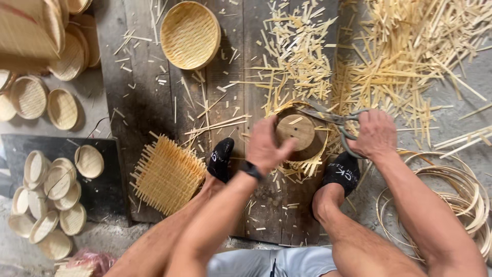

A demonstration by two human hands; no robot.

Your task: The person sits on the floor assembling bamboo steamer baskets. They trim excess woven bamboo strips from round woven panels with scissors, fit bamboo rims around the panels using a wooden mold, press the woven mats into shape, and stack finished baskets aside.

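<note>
Weathered wooden boards [148, 97] laid on a concrete floor are strewn with bamboo offcuts [405, 56], seen from above a seated person's bare knees. Between two black-socked feet sits a round wooden form [296, 131] with woven bamboo strips [307, 165] splaying from under it. The left hand [265, 146] presses on the form's near edge, fingers curled over it. The right hand [377, 134] is closed around the handles of metal shears [333, 119], whose blades lie across the weave's far rim, just beside the form. A flat woven square mat [166, 174] lies near the left foot, and a finished round basket [190, 34] rests farther up the boards. Small baskets are stacked at far left; coiled bamboo hoops [456, 190] lie at right.
</note>
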